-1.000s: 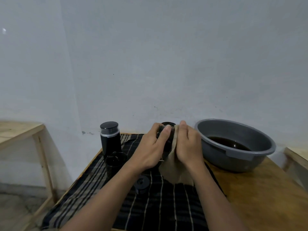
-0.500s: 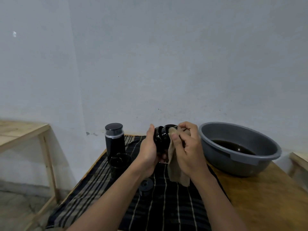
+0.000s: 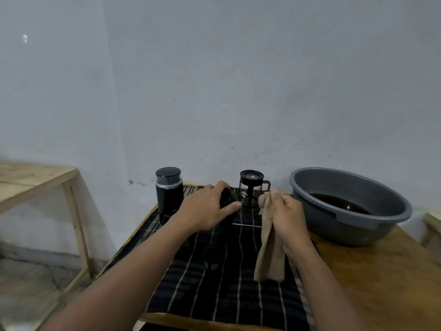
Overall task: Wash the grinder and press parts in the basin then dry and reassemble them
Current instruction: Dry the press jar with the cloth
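My left hand grips a black press part low over the striped black mat. A thin metal rod sticks out to the right from under that hand. A beige cloth hangs down from my closed right hand, which is held apart from the part. Behind the hands the glass press carafe stands upright on the mat. The black grinder stands at the mat's far left. A small black round part lies mid-mat.
A grey basin with dark water sits at the right on the wooden table, close to my right hand. A bare wooden bench stands to the left. The wall is right behind the table.
My hands have parted: the left one lowered the black part toward the mat, and the right one drew the cloth away to the right. The carafe behind them now shows.
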`<state>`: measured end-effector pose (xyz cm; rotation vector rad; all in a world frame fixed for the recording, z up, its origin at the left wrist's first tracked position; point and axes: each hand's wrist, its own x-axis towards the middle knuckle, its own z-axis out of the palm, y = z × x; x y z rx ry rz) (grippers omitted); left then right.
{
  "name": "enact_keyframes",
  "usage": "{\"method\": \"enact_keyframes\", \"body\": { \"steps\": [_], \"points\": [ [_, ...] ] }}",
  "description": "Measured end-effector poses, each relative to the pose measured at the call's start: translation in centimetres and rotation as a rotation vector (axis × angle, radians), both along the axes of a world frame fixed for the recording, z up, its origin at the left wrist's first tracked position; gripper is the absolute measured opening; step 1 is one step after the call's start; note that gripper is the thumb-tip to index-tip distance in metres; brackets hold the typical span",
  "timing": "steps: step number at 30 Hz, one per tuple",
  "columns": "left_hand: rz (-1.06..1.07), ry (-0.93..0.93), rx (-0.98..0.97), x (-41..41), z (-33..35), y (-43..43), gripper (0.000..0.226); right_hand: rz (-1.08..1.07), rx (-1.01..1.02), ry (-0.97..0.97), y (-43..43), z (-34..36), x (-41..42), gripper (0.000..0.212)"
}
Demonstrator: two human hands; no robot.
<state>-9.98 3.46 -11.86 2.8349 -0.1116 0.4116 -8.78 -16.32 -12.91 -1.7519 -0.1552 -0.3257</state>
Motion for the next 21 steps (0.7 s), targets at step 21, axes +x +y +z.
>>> {"method": "enact_keyframes", "body": {
  "steps": [21],
  "points": [
    [0.008, 0.345, 0.436, 0.2, -1.8, 0.9, 0.085, 0.078, 0.113, 0.038, -0.9, -2.0, 0.6, 0.052]
  ]
}}
